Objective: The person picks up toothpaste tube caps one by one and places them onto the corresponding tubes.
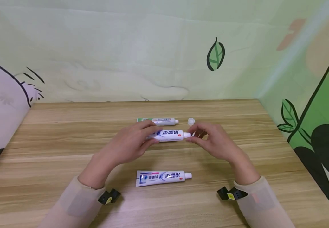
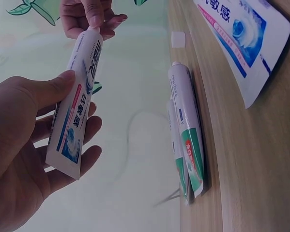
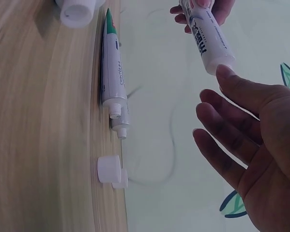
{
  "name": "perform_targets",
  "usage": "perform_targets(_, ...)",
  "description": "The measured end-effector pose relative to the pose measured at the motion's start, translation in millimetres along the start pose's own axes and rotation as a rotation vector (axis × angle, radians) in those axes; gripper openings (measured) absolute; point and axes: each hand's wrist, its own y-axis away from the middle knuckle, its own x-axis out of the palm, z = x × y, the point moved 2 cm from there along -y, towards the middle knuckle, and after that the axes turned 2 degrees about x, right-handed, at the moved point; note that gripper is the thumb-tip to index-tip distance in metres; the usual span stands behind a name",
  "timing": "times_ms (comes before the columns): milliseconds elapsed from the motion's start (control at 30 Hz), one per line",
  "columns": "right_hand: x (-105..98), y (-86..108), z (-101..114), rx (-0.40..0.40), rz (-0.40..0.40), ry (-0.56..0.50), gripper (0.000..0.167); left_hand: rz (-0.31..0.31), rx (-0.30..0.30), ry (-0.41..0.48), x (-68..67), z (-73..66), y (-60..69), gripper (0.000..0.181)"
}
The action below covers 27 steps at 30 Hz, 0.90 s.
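Handling the cap (image 1: 187, 135) appears to be the step in hand. The tube (image 1: 170, 136) is held above the table (image 1: 59, 133), at mid-frame in the head view. The left hand (image 1: 128, 141) curls its fingers round it; the right hand (image 1: 216, 141) pinches the cap, its other fingers loosely parted. The next move likely calls for a steady tube and a twist.

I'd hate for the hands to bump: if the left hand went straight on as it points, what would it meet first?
Likely the right hand, at the nozzle end of the toothpaste tube the left hand holds; depth is uncertain.
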Motion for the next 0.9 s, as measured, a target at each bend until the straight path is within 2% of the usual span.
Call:
perform_targets(400, 0.9, -0.4, -0.5, -0.018, 0.016, -0.004, 0.008, 0.003, 0.007, -0.027, 0.6, -0.7, 0.2, 0.039)
perform_targets(900, 3.5, 0.1, -3.5, 0.033, 0.122, -0.004, 0.011, 0.016, -0.002, -0.041, 4.1, -0.9, -0.7, 0.04)
